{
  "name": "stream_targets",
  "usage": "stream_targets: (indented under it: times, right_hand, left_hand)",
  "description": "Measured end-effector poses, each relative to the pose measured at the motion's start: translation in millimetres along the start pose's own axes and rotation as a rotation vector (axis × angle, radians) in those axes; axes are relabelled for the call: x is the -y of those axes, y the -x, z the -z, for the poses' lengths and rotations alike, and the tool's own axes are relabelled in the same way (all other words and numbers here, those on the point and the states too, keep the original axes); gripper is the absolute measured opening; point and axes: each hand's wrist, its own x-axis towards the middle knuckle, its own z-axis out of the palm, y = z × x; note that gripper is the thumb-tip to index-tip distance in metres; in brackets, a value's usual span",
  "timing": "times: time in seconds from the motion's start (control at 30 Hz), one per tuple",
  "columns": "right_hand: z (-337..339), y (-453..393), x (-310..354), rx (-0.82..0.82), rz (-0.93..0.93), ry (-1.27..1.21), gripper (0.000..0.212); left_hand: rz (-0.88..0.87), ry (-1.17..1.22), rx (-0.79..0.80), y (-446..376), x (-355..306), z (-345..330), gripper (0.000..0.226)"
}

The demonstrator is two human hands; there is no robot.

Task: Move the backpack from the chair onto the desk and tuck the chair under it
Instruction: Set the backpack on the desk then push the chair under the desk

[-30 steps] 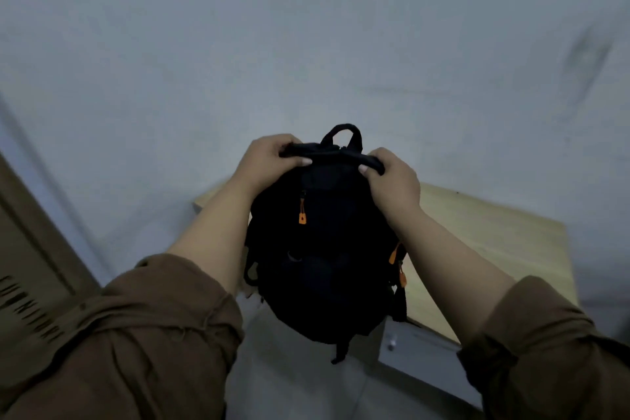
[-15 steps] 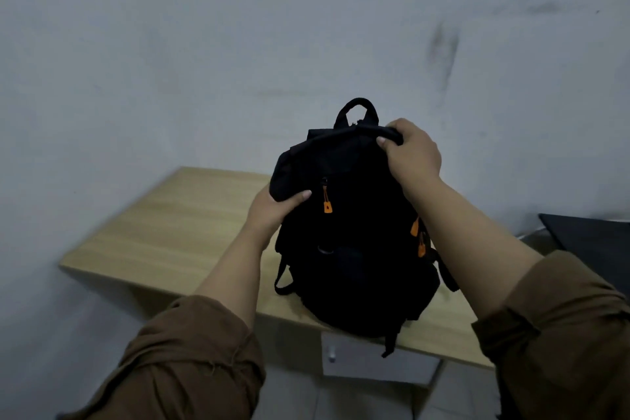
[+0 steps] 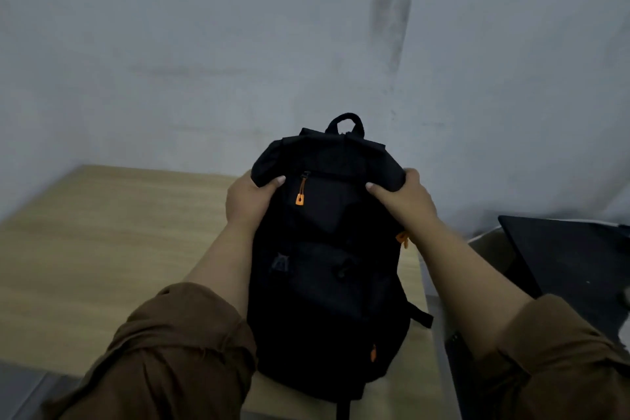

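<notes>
A black backpack with orange zipper pulls rests on the right end of the light wooden desk, its carry loop pointing toward the wall. My left hand grips the bag's upper left corner. My right hand grips its upper right corner. Both arms wear rolled brown sleeves. The chair is out of sight.
A pale, scuffed wall rises directly behind the desk. To the right of the desk lies a dark flat object over a cardboard-coloured edge. The desk's right edge runs just beside the backpack.
The backpack has come down from the air onto the desk top. My hands slid from its top edge to its two upper corners, and my view moved closer over the desk.
</notes>
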Motion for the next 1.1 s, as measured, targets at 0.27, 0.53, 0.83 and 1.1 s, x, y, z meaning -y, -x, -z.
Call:
stream_targets:
  times: [0.27, 0.53, 0.83, 1.1]
  right_hand:
    - [-29, -68, -42, 0.047, -0.096, -0.047, 0.034]
    - [-72, -100, -78, 0.08, -0.342, -0.454, 0.09]
    - [-98, -140, -103, 0.13, -0.342, -0.176, 0.081]
    - [-114, -153, -126, 0.069, -0.334, 0.068, 0.072]
  left_hand:
    - [0.262, -0.132, 0.192, -23, 59, -44, 0.07]
    - [0.217, -0.31, 0.224, -51, 116, -70, 0.026]
    - [0.29, -0.284, 0.294, -108, 139, -123, 0.028]
    - [0.429, -0.281, 0.346, -127, 170, -147, 0.03]
